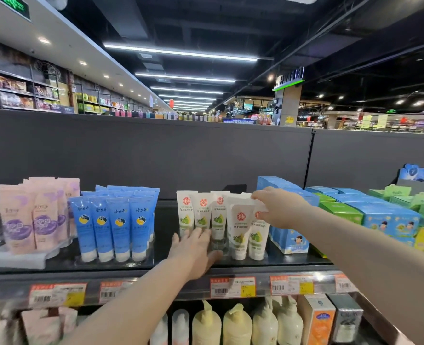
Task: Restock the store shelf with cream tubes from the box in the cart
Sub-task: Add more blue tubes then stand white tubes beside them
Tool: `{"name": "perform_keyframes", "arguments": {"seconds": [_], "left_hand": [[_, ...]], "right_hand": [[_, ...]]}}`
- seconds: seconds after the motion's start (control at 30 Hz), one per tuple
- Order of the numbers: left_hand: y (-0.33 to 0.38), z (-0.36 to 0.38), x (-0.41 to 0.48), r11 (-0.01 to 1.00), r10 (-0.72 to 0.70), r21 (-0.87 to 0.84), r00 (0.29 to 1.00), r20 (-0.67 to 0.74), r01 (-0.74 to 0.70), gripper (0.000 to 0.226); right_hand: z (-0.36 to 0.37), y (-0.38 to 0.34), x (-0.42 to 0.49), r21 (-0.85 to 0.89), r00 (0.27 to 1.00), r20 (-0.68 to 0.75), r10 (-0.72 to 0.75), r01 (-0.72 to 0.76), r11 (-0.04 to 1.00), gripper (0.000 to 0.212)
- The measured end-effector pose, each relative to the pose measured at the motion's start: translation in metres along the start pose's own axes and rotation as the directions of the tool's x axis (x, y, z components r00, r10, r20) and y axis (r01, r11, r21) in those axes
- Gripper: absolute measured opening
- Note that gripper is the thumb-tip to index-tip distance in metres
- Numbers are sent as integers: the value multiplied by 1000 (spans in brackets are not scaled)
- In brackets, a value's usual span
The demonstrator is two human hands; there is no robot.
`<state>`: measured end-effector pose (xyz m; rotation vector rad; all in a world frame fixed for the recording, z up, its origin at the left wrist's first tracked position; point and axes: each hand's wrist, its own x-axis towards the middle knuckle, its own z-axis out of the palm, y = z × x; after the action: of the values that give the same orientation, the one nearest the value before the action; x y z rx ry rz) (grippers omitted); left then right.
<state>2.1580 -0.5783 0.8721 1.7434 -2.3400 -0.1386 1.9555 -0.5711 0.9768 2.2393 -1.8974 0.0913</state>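
With the right hand (274,207) pinching the top of a white cream tube (257,235) near the shelf (156,267) front edge and the left hand (193,250) spread beside the row, neighbouring upright tubes could be toppled if nudged.

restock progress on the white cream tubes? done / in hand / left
Done: several white cream tubes already stand upright on the shelf. In hand: the right hand grips the top of a front tube; the left hand reaches in at the row's base. Left: unknown, the cart and box are out of view.
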Motion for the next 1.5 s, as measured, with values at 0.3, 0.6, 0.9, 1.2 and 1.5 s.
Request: {"name": "perform_keyframes", "arguments": {"seconds": [0.3,0.6,0.9,1.2,1.5], "left_hand": [[28,-9,-41,982,184,11,951,-248,-187,57],[77,19,-88,961,271,73,960,-75,-266,59],[173,51,-136,946,321,44,947,28,-322,56],[392,123,-236,828,558,-62,807,195,-557,67],[537,166,-322,701,698,-107,649,303,-705,62]], "right_hand": [[16,-1,-86,-70,995,-57,79,-83,994,61],[42,23,-171,-41,969,88,232,-230,972,67],[59,77,-285,-20,932,136,335,-336,942,66],[64,200,-523,-98,734,261,627,-626,774,67],[69,257,-689,-98,570,291,769,-781,616,66]]}}
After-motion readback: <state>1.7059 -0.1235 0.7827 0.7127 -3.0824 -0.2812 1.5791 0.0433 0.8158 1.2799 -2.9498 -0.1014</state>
